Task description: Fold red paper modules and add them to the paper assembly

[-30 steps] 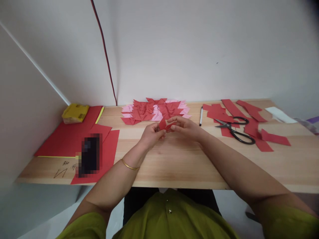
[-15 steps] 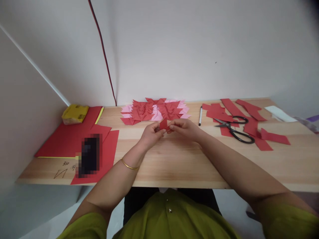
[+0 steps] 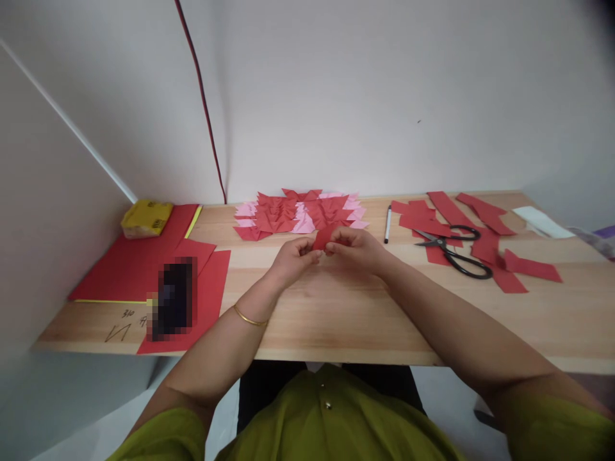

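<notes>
A small piece of red paper is held up between my two hands, above the middle of the table. My left hand pinches its left side between thumb and fingers. On the right side, my right hand grips the same piece, its fingers covering part of it. Just behind my hands lie rows of folded red and pink paper pieces, close to the wall. How the held piece is creased is too small to make out.
Black-handled scissors lie spread among red paper strips on the right, near a marker and a white strip. Left are red sheets, a yellow packet and a blurred dark object. The wooden table meets the wall.
The red paper has tilted and now shows wider between my hands. My right fingers have shifted on it, while my left hand stays almost where it was.
</notes>
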{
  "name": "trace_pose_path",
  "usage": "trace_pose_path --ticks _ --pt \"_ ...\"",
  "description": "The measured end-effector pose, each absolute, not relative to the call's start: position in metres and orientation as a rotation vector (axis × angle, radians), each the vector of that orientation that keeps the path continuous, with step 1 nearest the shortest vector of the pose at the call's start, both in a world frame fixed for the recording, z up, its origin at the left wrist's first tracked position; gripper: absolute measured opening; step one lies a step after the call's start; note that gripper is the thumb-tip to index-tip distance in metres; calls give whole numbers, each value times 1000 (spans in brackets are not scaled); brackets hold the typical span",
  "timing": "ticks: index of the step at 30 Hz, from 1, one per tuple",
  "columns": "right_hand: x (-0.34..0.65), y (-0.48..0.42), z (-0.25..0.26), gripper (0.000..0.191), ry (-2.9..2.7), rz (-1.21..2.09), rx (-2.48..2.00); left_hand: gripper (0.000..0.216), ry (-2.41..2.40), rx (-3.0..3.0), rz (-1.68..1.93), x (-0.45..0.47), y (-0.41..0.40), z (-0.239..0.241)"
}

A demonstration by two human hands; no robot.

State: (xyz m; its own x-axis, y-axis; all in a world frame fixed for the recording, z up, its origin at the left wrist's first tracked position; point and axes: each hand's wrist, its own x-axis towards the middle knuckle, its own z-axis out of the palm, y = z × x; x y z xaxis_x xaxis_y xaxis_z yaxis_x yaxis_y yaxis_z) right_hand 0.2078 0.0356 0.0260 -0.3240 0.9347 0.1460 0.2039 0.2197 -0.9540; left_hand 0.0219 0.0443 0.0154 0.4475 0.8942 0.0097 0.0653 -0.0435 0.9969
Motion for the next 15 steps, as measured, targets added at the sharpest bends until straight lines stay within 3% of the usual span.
trace_pose_path --ticks 15 --pt "206 31 28 30 -1728 1271 -1089 23 966 1384 986 23 44 7"
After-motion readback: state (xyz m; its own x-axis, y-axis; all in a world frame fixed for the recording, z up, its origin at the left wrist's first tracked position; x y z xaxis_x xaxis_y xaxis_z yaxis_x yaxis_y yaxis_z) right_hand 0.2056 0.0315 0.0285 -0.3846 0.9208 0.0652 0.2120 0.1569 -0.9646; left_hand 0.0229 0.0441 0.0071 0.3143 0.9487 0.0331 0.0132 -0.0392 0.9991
